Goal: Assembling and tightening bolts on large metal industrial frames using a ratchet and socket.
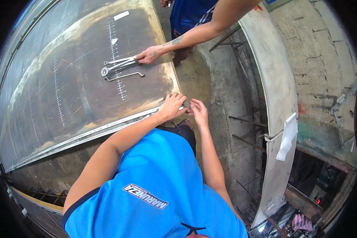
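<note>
Where the corner of the large scratched metal desk (87, 71) meets the concrete floor (222, 99) at centre frame, my left hand (171, 106) and my right hand (198, 112) meet, fingertips pinched together from either side on a small round grey metal part (187, 104); what kind of part it is I cannot tell. That part sits just off the desk's edge, right of its lower right corner. Higher on the desk, left of upper centre, lie shiny wrenches (117, 65) and a bent metal rod (125, 75), with another person's hand (148, 54) touching the wrenches' ends. A curved pale metal sheet (277, 99) stands at right, a white rag (287, 137) hanging on it.
</note>
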Motion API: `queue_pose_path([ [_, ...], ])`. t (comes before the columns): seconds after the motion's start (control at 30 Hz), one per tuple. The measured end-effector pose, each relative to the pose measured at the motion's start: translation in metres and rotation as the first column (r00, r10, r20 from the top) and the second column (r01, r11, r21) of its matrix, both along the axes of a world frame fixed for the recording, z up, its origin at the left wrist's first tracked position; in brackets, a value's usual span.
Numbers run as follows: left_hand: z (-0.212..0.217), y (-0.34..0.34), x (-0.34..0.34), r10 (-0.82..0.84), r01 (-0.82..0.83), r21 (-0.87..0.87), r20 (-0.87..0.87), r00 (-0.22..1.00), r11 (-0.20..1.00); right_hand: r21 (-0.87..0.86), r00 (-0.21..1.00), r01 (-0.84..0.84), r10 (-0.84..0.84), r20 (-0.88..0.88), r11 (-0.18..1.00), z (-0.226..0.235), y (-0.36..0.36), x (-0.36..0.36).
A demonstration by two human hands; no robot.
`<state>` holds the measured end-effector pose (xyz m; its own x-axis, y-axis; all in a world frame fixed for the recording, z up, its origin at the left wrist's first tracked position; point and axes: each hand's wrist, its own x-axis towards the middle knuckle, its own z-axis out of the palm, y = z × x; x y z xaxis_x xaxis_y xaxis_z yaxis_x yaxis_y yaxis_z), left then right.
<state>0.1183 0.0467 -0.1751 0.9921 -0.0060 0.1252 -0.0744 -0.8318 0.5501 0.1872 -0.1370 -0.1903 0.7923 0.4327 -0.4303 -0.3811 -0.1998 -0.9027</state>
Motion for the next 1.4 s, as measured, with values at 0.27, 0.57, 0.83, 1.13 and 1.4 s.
queue_pose_path([
  [0.27,0.004,-0.003,0.006,-0.016,0.016,0.016,-0.024,1.0,1.0,0.025,0.997,0.074,-0.075,0.023,0.997,0.002,0.0,-0.007],
  [0.57,0.003,-0.001,0.003,-0.055,0.055,0.024,0.011,0.998,0.998,0.079,0.99,0.112,-0.105,-0.093,0.991,-0.002,-0.008,-0.011],
  [0.83,0.008,0.002,0.006,-0.088,0.092,0.079,-0.062,0.994,0.993,0.022,0.997,0.07,-0.069,-0.025,0.997,0.006,0.001,-0.009],
  [1.13,0.012,0.019,0.0,-0.156,0.161,0.075,-0.077,0.985,0.984,-0.04,0.984,-0.036,0.043,0.174,0.999,-0.005,0.006,-0.023],
  [1.4,0.012,0.025,0.006,-0.164,0.168,0.06,-0.064,0.984,0.984,-0.109,0.956,-0.049,0.078,0.283,0.993,0.004,0.009,-0.027],
])
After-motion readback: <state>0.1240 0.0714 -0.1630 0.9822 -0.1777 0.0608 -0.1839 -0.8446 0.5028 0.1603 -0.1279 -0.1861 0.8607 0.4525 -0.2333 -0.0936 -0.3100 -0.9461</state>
